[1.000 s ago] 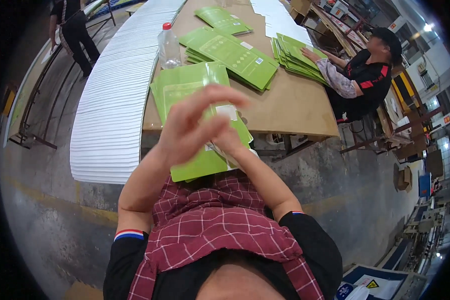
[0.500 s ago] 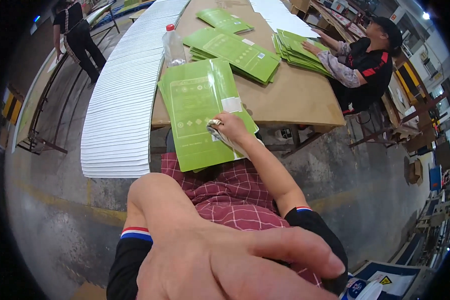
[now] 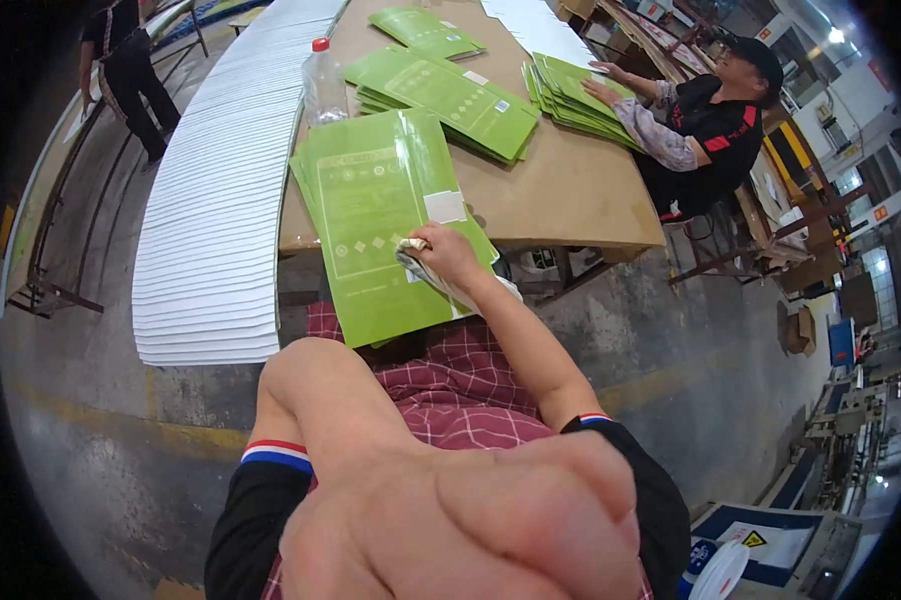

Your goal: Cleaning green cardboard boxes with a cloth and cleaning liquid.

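My right hand [image 3: 446,254] is closed round a crumpled whitish cloth [image 3: 408,256] and presses it on the top green printed sheet [image 3: 370,215]. This glossy sheet lies on a small stack that overhangs the table's near edge. A white rectangular patch [image 3: 445,207] shows on it, just beyond my fingers. My left hand [image 3: 460,520] is raised close to the camera, large in the lower middle, its back toward me. Its fingers are curled in; the palm is hidden, so anything inside it cannot be seen.
A clear bottle [image 3: 324,85] with a red cap stands beyond the sheet. More green stacks [image 3: 445,95] lie farther back on the brown table [image 3: 570,205]. Overlapping white sheets [image 3: 210,220] run along the left. At the right, a co-worker [image 3: 715,130] handles green sheets; another person [image 3: 130,75] stands far left.
The left hand's fingers have gone from stretched out to curled. The whole scene has shifted slightly left in the view. My right hand stays on nearly the same spot of the sheet.
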`<control>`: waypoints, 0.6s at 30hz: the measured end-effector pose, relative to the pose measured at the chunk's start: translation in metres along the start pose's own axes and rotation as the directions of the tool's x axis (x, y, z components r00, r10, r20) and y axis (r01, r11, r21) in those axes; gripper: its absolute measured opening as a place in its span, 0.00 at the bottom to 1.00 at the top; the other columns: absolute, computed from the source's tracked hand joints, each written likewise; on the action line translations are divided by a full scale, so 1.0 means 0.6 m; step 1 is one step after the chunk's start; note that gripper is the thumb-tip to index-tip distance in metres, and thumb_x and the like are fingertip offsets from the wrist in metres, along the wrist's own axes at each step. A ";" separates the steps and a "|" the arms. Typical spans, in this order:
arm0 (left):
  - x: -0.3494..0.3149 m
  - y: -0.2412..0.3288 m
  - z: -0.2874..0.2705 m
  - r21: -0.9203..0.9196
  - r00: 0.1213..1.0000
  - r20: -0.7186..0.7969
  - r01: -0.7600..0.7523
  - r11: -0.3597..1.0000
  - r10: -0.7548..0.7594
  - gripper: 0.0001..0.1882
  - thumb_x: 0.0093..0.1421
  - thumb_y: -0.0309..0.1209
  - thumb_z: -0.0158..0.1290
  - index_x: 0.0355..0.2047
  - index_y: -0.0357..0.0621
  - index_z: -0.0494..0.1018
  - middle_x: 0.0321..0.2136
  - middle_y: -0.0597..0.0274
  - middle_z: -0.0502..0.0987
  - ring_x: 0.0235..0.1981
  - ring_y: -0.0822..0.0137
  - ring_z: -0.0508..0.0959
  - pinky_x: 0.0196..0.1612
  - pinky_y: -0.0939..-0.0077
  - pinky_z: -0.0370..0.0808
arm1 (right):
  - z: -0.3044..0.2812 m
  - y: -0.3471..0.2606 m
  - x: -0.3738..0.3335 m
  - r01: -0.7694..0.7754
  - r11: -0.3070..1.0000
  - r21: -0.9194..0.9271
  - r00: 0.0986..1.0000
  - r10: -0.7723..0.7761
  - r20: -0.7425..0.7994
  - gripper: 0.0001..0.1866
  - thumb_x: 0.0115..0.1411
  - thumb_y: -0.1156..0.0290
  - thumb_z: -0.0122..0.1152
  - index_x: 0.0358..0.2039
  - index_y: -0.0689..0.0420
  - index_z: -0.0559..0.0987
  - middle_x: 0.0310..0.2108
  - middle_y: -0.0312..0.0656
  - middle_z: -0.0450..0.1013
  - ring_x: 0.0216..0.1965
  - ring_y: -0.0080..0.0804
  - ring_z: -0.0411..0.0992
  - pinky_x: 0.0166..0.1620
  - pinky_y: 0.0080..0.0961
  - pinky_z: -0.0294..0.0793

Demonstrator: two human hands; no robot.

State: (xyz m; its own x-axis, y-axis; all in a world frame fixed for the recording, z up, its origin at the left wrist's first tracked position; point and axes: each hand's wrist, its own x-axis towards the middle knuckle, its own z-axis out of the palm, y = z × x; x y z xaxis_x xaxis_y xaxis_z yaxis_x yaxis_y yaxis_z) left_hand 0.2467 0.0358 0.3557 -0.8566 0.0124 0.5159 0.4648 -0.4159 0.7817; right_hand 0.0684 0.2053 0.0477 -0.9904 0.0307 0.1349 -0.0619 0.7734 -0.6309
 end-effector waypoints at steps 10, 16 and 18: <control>0.017 -0.105 -0.035 -0.748 0.886 0.223 -0.112 0.655 0.406 0.17 0.55 0.47 0.45 0.16 0.56 0.75 0.20 0.75 0.66 0.29 0.69 0.62 0.34 0.66 0.59 | -0.002 0.002 -0.002 0.037 0.999 -0.007 0.999 -0.037 -0.004 0.09 0.49 0.63 0.54 0.29 0.51 0.77 0.29 0.40 0.71 0.32 0.41 0.70 0.34 0.35 0.69; 0.156 -0.274 -0.110 -0.020 0.798 0.535 -0.315 0.949 0.276 0.20 0.52 0.44 0.50 0.38 0.42 0.69 0.39 0.53 0.65 0.41 0.58 0.66 0.46 0.66 0.61 | -0.005 -0.001 -0.018 0.098 0.993 0.069 0.991 -0.092 -0.095 0.07 0.50 0.65 0.53 0.29 0.50 0.77 0.29 0.40 0.71 0.30 0.41 0.71 0.32 0.35 0.69; 0.179 -0.347 -0.113 0.192 0.810 0.555 -0.349 0.917 0.192 0.20 0.51 0.36 0.51 0.43 0.40 0.67 0.42 0.51 0.66 0.46 0.56 0.66 0.49 0.66 0.61 | -0.001 0.001 -0.019 0.111 0.992 0.061 0.989 -0.104 -0.109 0.07 0.50 0.66 0.53 0.29 0.50 0.77 0.29 0.40 0.71 0.29 0.41 0.71 0.32 0.35 0.70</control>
State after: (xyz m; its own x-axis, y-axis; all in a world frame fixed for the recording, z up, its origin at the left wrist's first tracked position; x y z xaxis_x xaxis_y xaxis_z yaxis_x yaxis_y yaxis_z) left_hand 0.0427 0.0619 0.2244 -0.4798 0.4347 0.7621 0.7683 -0.2112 0.6042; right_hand 0.0800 0.2060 0.0462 -0.9591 0.0188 0.2825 -0.1793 0.7319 -0.6574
